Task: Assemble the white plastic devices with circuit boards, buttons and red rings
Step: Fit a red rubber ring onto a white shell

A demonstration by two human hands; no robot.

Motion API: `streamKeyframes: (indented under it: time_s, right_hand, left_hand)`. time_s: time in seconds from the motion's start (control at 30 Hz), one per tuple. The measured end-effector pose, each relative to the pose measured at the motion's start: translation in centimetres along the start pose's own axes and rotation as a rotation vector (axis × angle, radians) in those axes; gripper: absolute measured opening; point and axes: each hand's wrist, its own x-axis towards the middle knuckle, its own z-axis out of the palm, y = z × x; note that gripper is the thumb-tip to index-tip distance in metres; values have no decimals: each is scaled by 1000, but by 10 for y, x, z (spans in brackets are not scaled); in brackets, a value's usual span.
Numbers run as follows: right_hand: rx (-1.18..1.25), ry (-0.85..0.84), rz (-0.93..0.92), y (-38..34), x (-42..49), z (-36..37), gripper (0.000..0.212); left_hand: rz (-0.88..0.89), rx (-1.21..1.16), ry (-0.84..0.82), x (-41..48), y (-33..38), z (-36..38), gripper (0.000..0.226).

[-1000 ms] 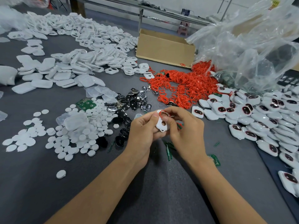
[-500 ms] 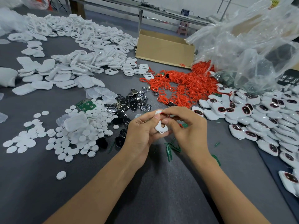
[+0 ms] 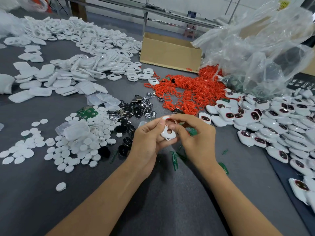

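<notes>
A grey felt-like table point(image 3: 34, 193) fills the view, with a metal frame and a pale wall behind it. In the middle, just above the surface, 2 bare hands meet around 1 white plastic shell point(image 3: 168, 134). The left hand point(image 3: 146, 142) cups it from below and the side, thumb pressed on its upper left edge. The right hand point(image 3: 196, 138) pinches its top between curled forefinger and thumb. A thin red ring point(image 3: 167, 119) shows at that top edge under the fingertips; whether it is fully seated is hard to tell. The shell's round hole faces up.

Behind the hands lies a heap of loose red rings point(image 3: 187, 94). To the left are black and chrome button pieces point(image 3: 136, 108), a spread of white round discs point(image 3: 81, 143) and a green circuit board point(image 3: 87, 113). Further back left, empty white shells point(image 3: 85, 57) lie in large drifts. On the right, finished white devices with dark windows point(image 3: 272, 120) pile up along the table edge. A cardboard box point(image 3: 170, 51) stands at the back, beside a crumpled clear plastic bag point(image 3: 264, 48). Small green strips point(image 3: 174, 159) lie near the wrists.
</notes>
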Motion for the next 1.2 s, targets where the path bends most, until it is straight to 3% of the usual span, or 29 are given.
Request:
streamKeyframes:
  time_s: [0.33, 0.73, 0.93, 1.2]
  right_hand:
    - [-107, 34, -26, -1, -1, 7, 19]
    - [203, -17, 221, -1, 4, 5, 30]
    - [277, -20, 236, 2, 2, 2, 25]
    - [178, -32, 131, 3, -1, 3, 17]
  left_hand:
    - [-32, -84, 12, 2, 1, -1, 24]
    - [22, -34, -7, 1, -1, -1, 21]
    - [69, 54, -34, 1, -1, -2, 19]
    - [86, 78, 7, 1, -2, -1, 19]
